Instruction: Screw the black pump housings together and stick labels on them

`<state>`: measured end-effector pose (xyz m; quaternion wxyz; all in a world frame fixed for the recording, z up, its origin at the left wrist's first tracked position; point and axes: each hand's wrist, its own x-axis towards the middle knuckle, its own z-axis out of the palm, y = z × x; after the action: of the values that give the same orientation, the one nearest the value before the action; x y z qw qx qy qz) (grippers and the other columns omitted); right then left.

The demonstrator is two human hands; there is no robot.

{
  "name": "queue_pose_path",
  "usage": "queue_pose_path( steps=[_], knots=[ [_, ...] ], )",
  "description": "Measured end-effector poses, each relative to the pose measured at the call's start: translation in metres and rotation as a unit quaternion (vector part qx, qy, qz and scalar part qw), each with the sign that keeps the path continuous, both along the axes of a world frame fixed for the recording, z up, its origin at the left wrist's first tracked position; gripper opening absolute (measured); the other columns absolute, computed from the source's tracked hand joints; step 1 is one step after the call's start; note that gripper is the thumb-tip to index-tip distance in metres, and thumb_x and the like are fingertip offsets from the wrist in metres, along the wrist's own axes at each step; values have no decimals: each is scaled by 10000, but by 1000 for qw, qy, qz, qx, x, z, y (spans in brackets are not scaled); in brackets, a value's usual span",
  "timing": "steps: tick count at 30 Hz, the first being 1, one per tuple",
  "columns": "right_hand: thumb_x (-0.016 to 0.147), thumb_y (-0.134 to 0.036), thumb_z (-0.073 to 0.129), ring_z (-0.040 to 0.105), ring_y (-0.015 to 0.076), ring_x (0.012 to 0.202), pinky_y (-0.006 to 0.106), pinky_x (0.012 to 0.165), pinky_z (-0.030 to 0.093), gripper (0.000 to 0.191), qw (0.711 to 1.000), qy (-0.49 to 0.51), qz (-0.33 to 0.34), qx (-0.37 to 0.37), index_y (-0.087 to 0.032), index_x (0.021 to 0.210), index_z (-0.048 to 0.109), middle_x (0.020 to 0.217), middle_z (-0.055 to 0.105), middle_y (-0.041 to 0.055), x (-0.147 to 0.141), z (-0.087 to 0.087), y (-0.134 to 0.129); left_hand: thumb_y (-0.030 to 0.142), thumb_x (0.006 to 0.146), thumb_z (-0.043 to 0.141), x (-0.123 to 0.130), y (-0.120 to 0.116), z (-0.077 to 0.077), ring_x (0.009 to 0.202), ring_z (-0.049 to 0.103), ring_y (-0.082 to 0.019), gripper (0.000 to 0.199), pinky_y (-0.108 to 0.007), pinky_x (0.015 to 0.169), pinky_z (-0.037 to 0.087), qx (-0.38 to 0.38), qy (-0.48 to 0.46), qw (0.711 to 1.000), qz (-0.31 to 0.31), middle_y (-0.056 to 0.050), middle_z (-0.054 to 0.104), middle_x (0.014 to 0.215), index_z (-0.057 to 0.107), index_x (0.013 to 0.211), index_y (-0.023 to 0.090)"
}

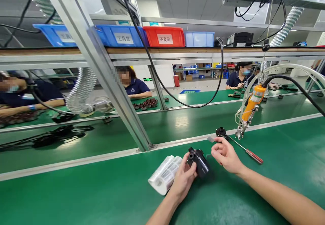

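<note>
My left hand [183, 177] is closed round a glossy black plastic housing [200, 164] with a round opening at its upper end. To the right, raised off the bench, my right hand [227, 155] has its fingers curled, and a small translucent piece of film [210, 139] shows at the fingertips. A white roll of labels or film [162, 177] lies on the green bench beside my left hand, partly covered by it. Beyond my right hand are a black part [221, 132] and a screwdriver [254, 156] with a red handle.
An orange powered tool [254, 101] hangs at the right on hoses. A slanted metal post [101, 59] stands at the left. Blue bins [124, 37] and a red bin [164, 37] line the shelf above. Co-workers sit across the conveyor [188, 121]. Black cables [61, 135] lie at left.
</note>
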<state>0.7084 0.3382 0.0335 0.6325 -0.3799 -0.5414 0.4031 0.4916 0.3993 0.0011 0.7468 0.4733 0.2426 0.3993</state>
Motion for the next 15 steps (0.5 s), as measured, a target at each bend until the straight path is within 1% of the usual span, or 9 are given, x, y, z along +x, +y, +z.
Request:
queue_pose_path(
  steps=[1,3,5,8,11,13,15],
  knots=[
    [956,-517,790,411,94,518,192,459,313,605,999,11,27,-22,-182,1312,434,884,580,6,-3,2,2,446,841,873,-3,-1,1,1227,638,-283,667,-378,1014,525,-29,-18,999,-32,-82,648,1374,549,1405,300],
    [891,-560,838,384,84,495,178,439,289,720,995,29,69,-64,-171,1314,405,855,580,0,-9,6,3,417,818,903,-5,-3,1,1284,617,-305,700,-382,1034,519,-63,-40,994,-84,-73,640,1426,578,1432,328],
    [842,-573,874,382,78,499,167,444,281,797,990,43,89,-97,-161,1319,387,841,588,-1,-15,11,3,393,831,897,-5,-3,0,1310,607,-313,724,-394,1056,510,-78,-59,990,-106,-67,648,1436,567,1474,358],
    [807,-558,902,373,67,502,160,462,276,841,985,56,92,-134,-142,1315,377,826,606,3,-21,15,0,373,858,875,-3,-1,-3,1320,607,-319,717,-419,1086,498,-86,-87,987,-108,-62,652,1447,558,1500,380],
    [783,-518,915,401,70,512,161,478,288,860,983,57,76,-155,-121,1326,378,836,637,24,-26,13,-3,362,879,857,-3,1,-4,1310,618,-319,672,-441,1099,494,-89,-95,987,-96,-59,652,1450,575,1488,386],
    [770,-493,918,461,88,543,165,505,321,865,984,54,61,-160,-115,1337,385,843,654,36,-28,9,-3,349,884,852,-3,1,-4,1303,624,-317,645,-448,1102,494,-89,-94,988,-89,-57,650,1452,591,1472,385],
    [765,-477,916,547,123,612,181,564,391,856,985,46,45,-157,-114,1343,398,860,670,52,-29,7,-3,346,885,850,-2,1,-3,1301,625,-317,633,-451,1103,494,-87,-95,988,-86,-58,645,1456,598,1465,378]
  ],
)
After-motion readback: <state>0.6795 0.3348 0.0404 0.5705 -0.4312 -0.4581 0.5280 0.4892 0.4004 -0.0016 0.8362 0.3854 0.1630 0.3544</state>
